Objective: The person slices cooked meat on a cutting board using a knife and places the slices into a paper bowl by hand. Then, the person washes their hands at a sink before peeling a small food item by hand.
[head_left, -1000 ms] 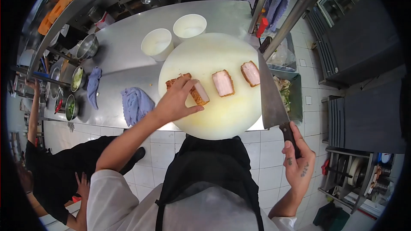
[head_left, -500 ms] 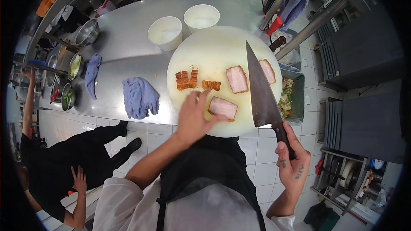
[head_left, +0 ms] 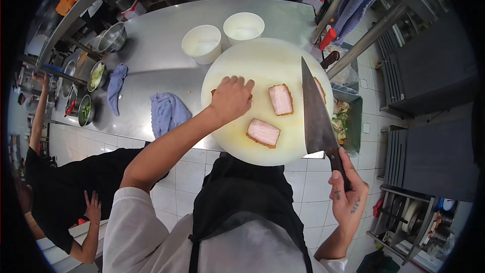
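A round white cutting board (head_left: 252, 154) bears pieces of roast pork with browned crust. My left hand (head_left: 232, 98) is on the board's left side, fingers curled down over the cut roast pork pieces (head_left: 213, 92); only bits of their brown edges show. One pale-faced pork slab (head_left: 263, 132) lies near the board's front, and a second slab (head_left: 281, 99) lies right of my left hand. My right hand (head_left: 348, 189) grips the dark handle of a large chef's knife (head_left: 318, 116). Its wide blade points away over the board's right side, partly hiding a third slab (head_left: 320, 90).
Two white tubs (head_left: 202, 44) stand behind the board on the steel table (head_left: 161, 65). Blue cloths (head_left: 169, 114) and metal bowls (head_left: 87, 110) are to the left. A bin of scraps (head_left: 348, 121) sits at the right. Another person (head_left: 86, 177) in black stands at left.
My left hand has moved up and left from beside the front slab onto the cut pork pieces, now covering them. The knife stays in my right hand; the view has shifted slightly.
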{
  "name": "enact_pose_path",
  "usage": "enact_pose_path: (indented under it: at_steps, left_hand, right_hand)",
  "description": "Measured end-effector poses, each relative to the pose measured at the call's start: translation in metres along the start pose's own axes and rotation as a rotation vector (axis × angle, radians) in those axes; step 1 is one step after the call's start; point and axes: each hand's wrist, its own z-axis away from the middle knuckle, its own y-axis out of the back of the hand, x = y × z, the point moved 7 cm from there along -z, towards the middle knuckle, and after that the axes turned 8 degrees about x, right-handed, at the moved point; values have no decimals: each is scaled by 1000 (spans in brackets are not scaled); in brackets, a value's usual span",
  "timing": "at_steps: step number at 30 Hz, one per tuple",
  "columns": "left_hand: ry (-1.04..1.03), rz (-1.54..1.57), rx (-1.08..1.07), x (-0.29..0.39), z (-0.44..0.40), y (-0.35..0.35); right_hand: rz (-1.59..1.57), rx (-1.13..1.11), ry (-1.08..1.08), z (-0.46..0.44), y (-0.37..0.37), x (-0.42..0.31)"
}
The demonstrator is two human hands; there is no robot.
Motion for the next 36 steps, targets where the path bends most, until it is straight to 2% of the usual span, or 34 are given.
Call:
enact_pose_path:
  at_steps: [2,4,6,7,9,10,12,15,18,19,21,24,28,31,32,33,34,35,36]
  left_hand:
    - [61,-30,38,-5,2,4]
    - [125,-60,81,-11,6,10]
    - [24,169,285,-6,12,27]
    - [28,166,286,-12,14,26]
    - [-319,261,214,-4,19,21]
    - [-314,257,214,-13,17,22]
    - [-247,321,-70,-25,14,7]
    - [-158,273,-131,-32,13,5]
    - [-44,273,-181,-34,13,3]
    - [-48,275,-182,-33,15,5]
    - [-171,292,127,-21,20,30]
    - [-262,486,94,6,34,40]
    - [-365,559,33,46,59,20]
    - [-177,555,120,43,61,-2]
    - [-180,566,113,50,63,-6]
    - [-79,564,144,49,64,-8]
    - [22,559,172,46,66,-9]
    - [18,567,161,48,69,-8]
    - [49,614,231,45,73,0]
  right_hand:
    - [9,-29,119,-5,-1,0]
    - [5,-46,124,-10,0,-1]
    - [2,-62,128,-15,0,1]
    - [11,-71,147,-17,0,2]
    - [19,-86,168,-20,-1,1]
    - [9,-93,160,-21,-2,-1]
    - [-1,-104,153,-22,-4,-7]
    - [-5,-94,81,-22,-5,-4]
    - [4,-90,159,-20,-9,-2]
    - [-18,-85,144,-18,-11,-3]
    - [-32,-72,121,-14,-11,-4]
    - [9,-47,99,-7,-6,-8]
    - [84,-29,2,5,-1,-11]
    - [143,-28,11,13,-2,-19]
    - [163,-31,17,14,-5,-21]
    - [184,-34,22,15,-8,-23]
    - [202,-39,156,16,-14,-32]
    - [220,-44,291,18,-20,-42]
    - [226,-44,277,20,-24,-45]
